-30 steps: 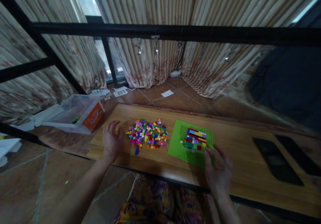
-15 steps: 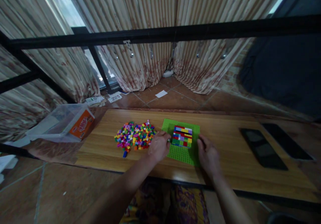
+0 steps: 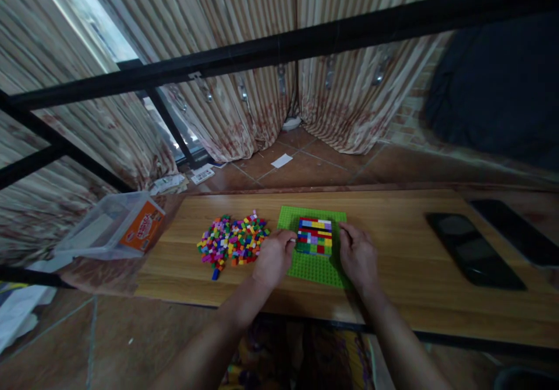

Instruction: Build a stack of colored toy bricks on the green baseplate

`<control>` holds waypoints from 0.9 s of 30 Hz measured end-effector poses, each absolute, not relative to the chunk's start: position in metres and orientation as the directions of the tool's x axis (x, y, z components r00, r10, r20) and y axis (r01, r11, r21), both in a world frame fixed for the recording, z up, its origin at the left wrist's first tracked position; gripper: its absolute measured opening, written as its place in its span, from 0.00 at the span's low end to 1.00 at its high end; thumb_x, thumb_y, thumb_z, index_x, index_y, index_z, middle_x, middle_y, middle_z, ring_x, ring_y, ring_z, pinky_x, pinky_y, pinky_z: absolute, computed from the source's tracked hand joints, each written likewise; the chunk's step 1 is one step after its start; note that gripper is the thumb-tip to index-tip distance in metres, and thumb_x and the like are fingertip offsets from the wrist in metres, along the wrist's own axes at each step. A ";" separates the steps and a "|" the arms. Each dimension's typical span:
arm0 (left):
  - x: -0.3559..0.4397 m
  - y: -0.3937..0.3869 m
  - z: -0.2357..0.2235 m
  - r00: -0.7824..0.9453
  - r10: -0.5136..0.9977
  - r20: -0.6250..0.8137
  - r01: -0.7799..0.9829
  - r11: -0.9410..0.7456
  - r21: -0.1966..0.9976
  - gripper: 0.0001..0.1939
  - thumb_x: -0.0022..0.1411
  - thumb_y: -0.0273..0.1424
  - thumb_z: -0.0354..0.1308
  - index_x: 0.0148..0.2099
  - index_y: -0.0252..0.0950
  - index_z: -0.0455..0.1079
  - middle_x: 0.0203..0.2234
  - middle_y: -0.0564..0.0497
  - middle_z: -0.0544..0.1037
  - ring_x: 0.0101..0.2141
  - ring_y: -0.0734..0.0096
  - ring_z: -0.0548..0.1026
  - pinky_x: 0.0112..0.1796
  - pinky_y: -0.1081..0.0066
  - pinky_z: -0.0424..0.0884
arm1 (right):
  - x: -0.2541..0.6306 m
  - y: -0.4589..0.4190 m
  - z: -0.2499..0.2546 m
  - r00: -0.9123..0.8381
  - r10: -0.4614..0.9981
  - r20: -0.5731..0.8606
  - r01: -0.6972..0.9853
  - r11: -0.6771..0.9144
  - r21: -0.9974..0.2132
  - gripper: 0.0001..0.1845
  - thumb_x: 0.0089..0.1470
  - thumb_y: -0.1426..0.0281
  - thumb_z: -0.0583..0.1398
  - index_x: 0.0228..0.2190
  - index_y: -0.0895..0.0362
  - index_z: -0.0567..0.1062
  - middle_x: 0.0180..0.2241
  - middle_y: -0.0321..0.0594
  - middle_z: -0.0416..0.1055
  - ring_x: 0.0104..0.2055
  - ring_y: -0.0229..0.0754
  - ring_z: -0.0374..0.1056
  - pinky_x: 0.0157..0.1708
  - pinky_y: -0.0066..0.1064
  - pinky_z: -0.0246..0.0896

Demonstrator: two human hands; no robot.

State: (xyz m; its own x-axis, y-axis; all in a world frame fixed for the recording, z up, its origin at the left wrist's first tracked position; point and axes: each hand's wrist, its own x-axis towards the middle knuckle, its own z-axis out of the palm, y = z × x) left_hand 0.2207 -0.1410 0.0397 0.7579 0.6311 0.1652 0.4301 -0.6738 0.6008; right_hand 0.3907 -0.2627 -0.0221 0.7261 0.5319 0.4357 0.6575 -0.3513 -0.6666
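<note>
A green studded baseplate [image 3: 312, 272] lies on the wooden table. On it stands a low block of toy bricks [image 3: 314, 237] in rows of many colours, with a dark gap across its upper part. My left hand [image 3: 275, 259] is at the block's left side, thumb and forefinger pinched on what looks like a small pale brick, mostly hidden. Over the plate's right edge is my right hand [image 3: 360, 256], its fingers curled in beside the block; whatever they grip is hidden. Left of the plate spreads a pile of loose bricks [image 3: 233, 238], close to my left wrist.
A blue brick [image 3: 215, 274] lies just in front of the pile. Further left stands a clear plastic bin [image 3: 94, 233] with an orange label. Two dark flat devices, one phone-like [image 3: 474, 250], lie at the right. A black rail [image 3: 262, 51] crosses before the curtains.
The view has tilted and shifted slightly. Both hands stay beside the brick block, the right one a little nearer its upper right corner. Bricks and plate look the same.
</note>
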 end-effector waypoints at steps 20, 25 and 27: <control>0.237 -0.148 0.050 0.699 0.707 0.107 0.526 -0.609 0.593 0.26 0.60 0.20 0.50 0.60 0.36 0.62 0.38 0.45 0.81 0.36 0.61 0.79 0.41 0.63 0.75 | 0.389 -0.261 -0.021 0.717 0.530 0.452 0.664 -0.325 -0.673 0.17 0.57 0.68 0.51 0.40 0.58 0.78 0.38 0.47 0.76 0.42 0.48 0.67 0.45 0.42 0.63; 0.238 -0.145 0.054 0.648 0.755 0.101 0.512 -0.530 0.676 0.19 0.60 0.22 0.51 0.53 0.35 0.68 0.35 0.47 0.81 0.38 0.63 0.79 0.44 0.64 0.74 | 0.389 -0.261 -0.022 0.718 0.529 0.452 0.664 -0.326 -0.673 0.17 0.57 0.68 0.51 0.39 0.57 0.78 0.38 0.47 0.77 0.41 0.49 0.67 0.44 0.42 0.63; 0.239 -0.144 0.052 0.637 0.764 0.105 0.488 -0.504 0.712 0.17 0.60 0.22 0.53 0.51 0.36 0.69 0.33 0.48 0.81 0.37 0.65 0.80 0.42 0.66 0.75 | 0.389 -0.261 -0.022 0.718 0.530 0.451 0.663 -0.323 -0.675 0.17 0.57 0.68 0.51 0.39 0.57 0.78 0.38 0.46 0.77 0.42 0.49 0.67 0.45 0.42 0.62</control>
